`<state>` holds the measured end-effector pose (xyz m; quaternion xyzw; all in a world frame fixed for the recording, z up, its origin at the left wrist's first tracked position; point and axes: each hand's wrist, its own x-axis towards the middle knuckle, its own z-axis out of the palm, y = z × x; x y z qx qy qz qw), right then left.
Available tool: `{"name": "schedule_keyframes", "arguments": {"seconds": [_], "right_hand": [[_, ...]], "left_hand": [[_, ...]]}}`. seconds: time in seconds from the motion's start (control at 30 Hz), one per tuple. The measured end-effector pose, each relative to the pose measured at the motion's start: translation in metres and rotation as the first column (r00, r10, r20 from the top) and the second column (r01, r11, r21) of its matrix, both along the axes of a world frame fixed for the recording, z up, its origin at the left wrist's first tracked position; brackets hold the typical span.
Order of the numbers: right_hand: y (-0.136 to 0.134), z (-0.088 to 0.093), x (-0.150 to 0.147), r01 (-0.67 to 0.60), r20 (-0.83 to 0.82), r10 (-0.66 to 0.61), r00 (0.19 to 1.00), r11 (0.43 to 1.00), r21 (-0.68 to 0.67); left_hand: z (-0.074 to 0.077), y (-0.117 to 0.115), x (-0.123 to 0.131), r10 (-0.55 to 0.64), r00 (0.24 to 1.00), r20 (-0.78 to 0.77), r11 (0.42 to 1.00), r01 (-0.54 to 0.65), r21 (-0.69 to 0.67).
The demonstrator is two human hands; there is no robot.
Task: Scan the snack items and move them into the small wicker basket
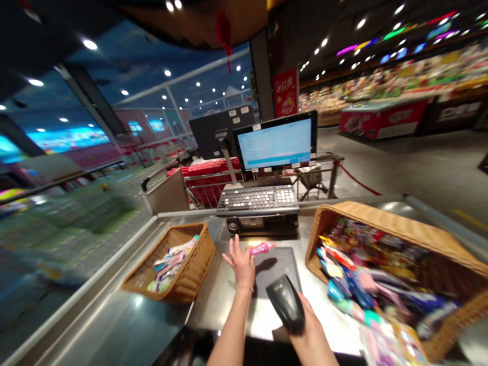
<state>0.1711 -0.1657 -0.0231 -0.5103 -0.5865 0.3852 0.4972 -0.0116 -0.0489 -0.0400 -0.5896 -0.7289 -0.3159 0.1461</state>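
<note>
My left hand (243,267) is raised over the counter, the outer fingers spread. At its thumb side it grips one end of a small pink bottle (261,248), which points right. A dark shadow lies under the bottle on a grey mat (284,264). My right hand (310,325) is wrapped round the handle of a black handheld barcode scanner (285,302), whose head tilts up toward the left, below the bottle. The bottle's label is too blurred to read.
On the left stands a wicker basket (208,254) with several small packets. A larger wicker basket (381,216) full of packaged goods is at the right, more packets (389,343) before it. Behind the mat are a keyboard (259,198) and a lit monitor (276,142).
</note>
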Motion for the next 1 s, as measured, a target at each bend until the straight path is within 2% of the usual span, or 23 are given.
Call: {"name": "schedule_keyframes", "arguments": {"seconds": [0.37,0.57,1.0], "right_hand": [[-0.003,-0.001,-0.002,-0.040,0.018,0.039,0.999,0.999,0.013],[-0.005,0.005,-0.004,-0.061,-0.007,0.061,0.998,0.998,0.000],[-0.005,0.001,-0.007,-0.087,-0.051,0.083,0.995,0.993,-0.086]], "left_hand": [[-0.001,0.001,-0.015,0.049,0.999,-0.015,0.998,-0.048,0.038],[-0.001,-0.001,-0.019,0.057,0.998,-0.002,0.998,-0.057,0.038],[0.001,-0.001,-0.020,0.049,0.999,0.006,0.997,-0.049,0.052]]}}
